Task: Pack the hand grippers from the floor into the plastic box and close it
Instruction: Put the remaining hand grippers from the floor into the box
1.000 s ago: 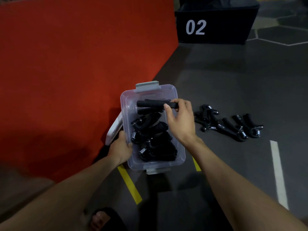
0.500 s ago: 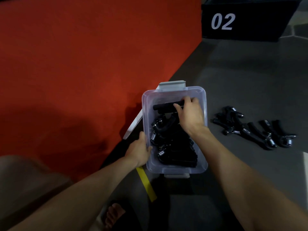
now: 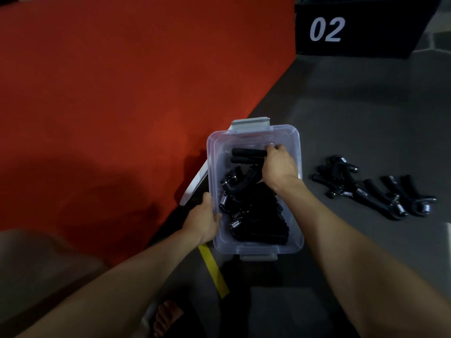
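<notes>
Plastic box (image 3: 296, 152): black hand grippers (image 3: 256, 215) piled inside; right hand (image 3: 279, 167) apparently grips one, left hand (image 3: 203, 219) clasps the wall. Black crate (image 3: 390, 25): "02".

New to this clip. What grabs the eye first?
The clear plastic box at centre, part-filled with black hand grippers, right hand lowering one in, left hand holding the box's side. More grippers lie on the grey floor to the right; a big red mat fills the left.
</notes>
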